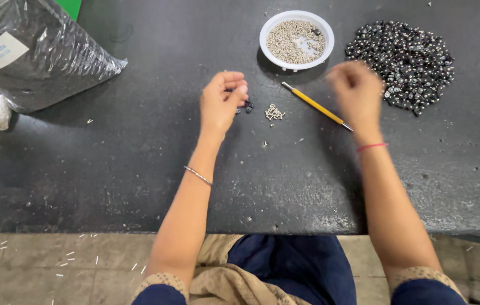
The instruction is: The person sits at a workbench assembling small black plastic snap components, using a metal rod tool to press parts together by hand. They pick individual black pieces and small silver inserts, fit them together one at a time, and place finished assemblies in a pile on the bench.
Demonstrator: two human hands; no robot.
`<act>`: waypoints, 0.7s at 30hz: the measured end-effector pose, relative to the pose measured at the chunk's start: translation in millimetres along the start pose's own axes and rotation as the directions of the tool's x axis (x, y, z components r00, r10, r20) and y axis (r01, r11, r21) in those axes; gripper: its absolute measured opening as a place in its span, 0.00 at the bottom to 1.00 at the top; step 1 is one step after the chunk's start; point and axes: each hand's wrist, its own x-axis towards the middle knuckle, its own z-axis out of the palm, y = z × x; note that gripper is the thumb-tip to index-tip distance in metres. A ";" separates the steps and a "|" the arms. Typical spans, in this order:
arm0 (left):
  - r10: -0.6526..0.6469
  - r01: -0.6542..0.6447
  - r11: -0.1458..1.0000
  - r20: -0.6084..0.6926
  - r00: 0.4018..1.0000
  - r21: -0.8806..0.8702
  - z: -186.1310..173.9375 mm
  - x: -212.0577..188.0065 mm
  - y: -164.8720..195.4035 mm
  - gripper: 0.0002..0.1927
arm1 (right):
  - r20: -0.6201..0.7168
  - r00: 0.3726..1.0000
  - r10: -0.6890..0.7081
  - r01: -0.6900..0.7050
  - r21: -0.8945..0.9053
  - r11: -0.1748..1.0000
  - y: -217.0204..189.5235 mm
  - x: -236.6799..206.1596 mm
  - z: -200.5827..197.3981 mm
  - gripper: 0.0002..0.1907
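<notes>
The tabletop (pixel 110 169) is a broad dark slab, matte, scuffed and dusted with pale specks, spreading out under and beyond both sets of fingers. Far out to the left of the left fingers lies a big bag (pixel 31 53) of crinkled, glossy clear plastic over dark contents, with a pale square label stuck on its upper face, tilted. Just beyond the right fingers, to their right, a loose round heap of small black parts (pixel 406 62) glints with shiny spots. Ahead of the fingers, between the two hands, sits a round white plastic dish (pixel 297 40) with a thin raised rim, filled with tiny pale metal pins. A slim tool with a yellow handle (pixel 314 105) and metal ends lies slantwise just left of the right fingers. The right hand (pixel 358 93) is blurred, its fingers curled downward near the edge of the heap; whether they grip anything cannot be told. The left hand (pixel 223 101) has its fingers pinched together on a small dark piece (pixel 246 104) at their tips, just above the tabletop. A small cluster of pins (pixel 274 112) lies loose just right of the left fingers
</notes>
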 end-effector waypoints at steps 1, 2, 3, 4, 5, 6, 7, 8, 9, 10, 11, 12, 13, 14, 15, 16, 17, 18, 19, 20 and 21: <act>0.029 -0.028 0.999 -0.040 0.999 0.017 -4.0 2.2 0.5 0.12 | -0.134 0.991 0.013 -0.010 0.017 1.000 10.3 3.7 -10.5 0.03; 0.060 -0.056 0.998 -0.086 0.994 0.038 -9.1 4.6 0.9 0.12 | -0.252 0.962 -0.102 0.096 -0.035 0.995 18.8 6.3 -22.3 0.06; 0.074 -0.068 0.997 -0.130 0.989 0.047 -15.4 7.2 0.7 0.10 | -0.311 0.929 -0.200 0.157 -0.157 0.975 25.8 10.9 -33.1 0.08; 0.089 -0.079 0.995 -0.177 0.980 0.061 -22.8 10.5 0.6 0.09 | -0.325 0.926 -0.194 0.149 -0.160 0.976 30.2 14.2 -42.4 0.10; 0.108 -0.093 0.993 -0.224 0.969 0.078 -30.7 14.2 0.7 0.08 | -0.329 0.928 -0.176 0.136 -0.141 0.981 31.0 13.4 -39.3 0.11; 0.135 -0.106 0.987 -0.262 0.956 0.120 -38.3 16.8 0.3 0.07 | -0.333 0.930 -0.157 0.123 -0.121 0.985 29.9 12.9 -36.6 0.12; 0.162 -0.118 0.980 -0.297 0.941 0.162 -44.1 18.6 -0.4 0.06 | -0.326 0.937 -0.124 0.102 -0.083 0.991 26.7 8.5 -36.3 0.11; 0.191 -0.129 0.971 -0.326 0.926 0.204 -48.7 19.9 -1.3 0.06 | -0.318 0.944 -0.090 0.078 -0.048 0.996 21.7 5.4 -32.8 0.10; 0.187 -0.108 0.965 -0.343 0.921 0.238 -51.8 20.6 -2.5 0.06 | -0.265 0.957 -0.114 0.098 -0.073 0.993 15.2 3.2 -24.5 0.11; 0.183 -0.087 0.959 -0.356 0.916 0.269 -53.0 21.4 -4.1 0.05 | -0.214 0.967 -0.136 0.117 -0.100 0.988 8.2 1.1 -17.8 0.11; 0.178 -0.066 0.952 -0.367 0.913 0.298 -52.8 21.1 -5.8 0.05 | -0.169 0.973 -0.158 0.142 -0.100 0.985 0.9 -1.5 -12.9 0.10; 0.238 -0.106 0.927 -0.344 0.908 0.361 -51.7 19.7 -7.7 0.05 | -0.123 0.976 -0.179 0.167 -0.098 0.981 -6.6 -4.0 -8.1 0.09; 0.296 -0.147 0.895 -0.315 0.902 0.420 -49.7 17.9 -9.8 0.06 | -0.083 0.976 -0.201 0.195 -0.067 0.978 -14.4 -7.7 -0.9 0.07; 0.351 -0.188 0.859 -0.281 0.893 0.476 -47.2 16.2 -11.7 0.06 | -0.053 0.977 -0.206 0.204 -0.044 0.978 -21.6 -10.9 3.8 0.06; 0.372 -0.209 0.828 -0.231 0.899 0.520 -44.5 14.3 -13.5 0.07 | -0.023 0.977 -0.212 0.211 -0.020 0.977 -28.5 -14.1 8.5 0.05; 0.389 -0.231 0.795 -0.180 0.904 0.561 -41.3 12.1 -15.3 0.08 | 0.000 0.979 -0.202 0.202 -0.003 0.979 -34.3 -16.1 10.9 0.05; 0.404 -0.254 0.760 -0.129 0.906 0.598 -37.9 10.7 -16.6 0.09 | 0.023 0.981 -0.194 0.193 0.013 0.981 -39.5 -17.2 12.0 0.05; 0.420 -0.274 0.718 -0.085 0.904 0.640 -33.8 10.2 -17.7 0.10 | 0.045 0.980 -0.194 0.193 0.020 0.981 -43.9 -17.7 12.5 0.04; 0.432 -0.293 0.674 -0.040 0.901 0.678 -29.8 9.9 -18.7 0.11 | 0.068 0.979 -0.194 0.193 0.027 0.981 -47.7 -18.1 13.1 0.04; 0.441 -0.312 0.627 0.005 0.897 0.714 -27.3 9.1 -19.4 0.12 | 0.092 0.977 -0.194 0.192 0.034 0.981 -51.0 -18.3 13.8 0.03; 0.407 -0.293 0.639 0.010 0.914 0.711 -25.7 8.1 -20.3 0.12 | 0.107 0.978 -0.180 0.177 0.037 0.984 -53.6 -18.7 14.3 0.04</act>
